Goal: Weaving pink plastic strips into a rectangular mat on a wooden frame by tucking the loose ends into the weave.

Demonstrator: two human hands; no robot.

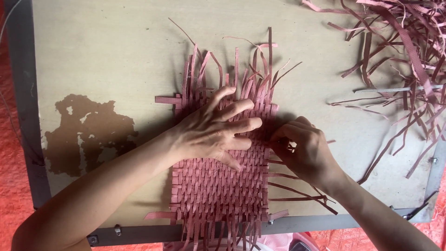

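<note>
Weaving pink mat [218, 186], loose strips [399, 51] nearby

The left hand [211, 132] lies flat at the frame centre, fingers [241, 108] spread toward the right. The right hand [304, 148] beside it is curled, fingertips pinched together.

We log colours | woven mat [218, 186] under our left hand [211, 135]: dusty pink, checker basket-weave, ribbed strips | loose strips [399, 42] beyond our right hand [304, 148]: same pink | board [116, 56]: pale tan, dark brown blotch left of the hands | frame [23, 93]: grey | ground [7, 186]: orange-red
</note>
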